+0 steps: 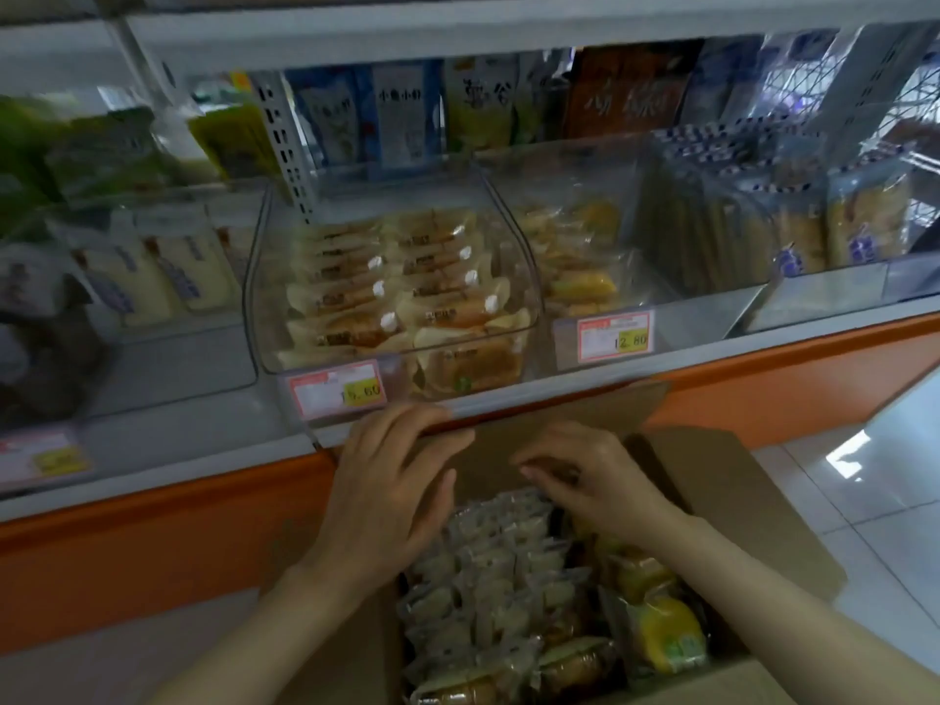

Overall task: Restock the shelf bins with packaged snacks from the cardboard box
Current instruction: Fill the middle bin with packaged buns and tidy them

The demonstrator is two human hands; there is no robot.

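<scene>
An open cardboard box (737,506) stands below the shelf, packed with rows of clear-wrapped snacks (488,567) and yellow cakes (661,633) on its right side. My left hand (391,491) hovers over the box's far left part, fingers straight and spread, holding nothing. My right hand (595,475) reaches into the far end of the box with fingers curled down onto the packets; whether it pinches one is hidden. Straight above, a clear shelf bin (524,277) holds stacked brown pastry packets (397,297).
A second clear bin (569,195) to the right holds yellow-filled packets. Price tags (335,389) hang on the shelf's front edge. More bins with pale packets sit at left, long biscuit packs at right. An orange base panel (152,541) runs below; white floor tiles lie at right.
</scene>
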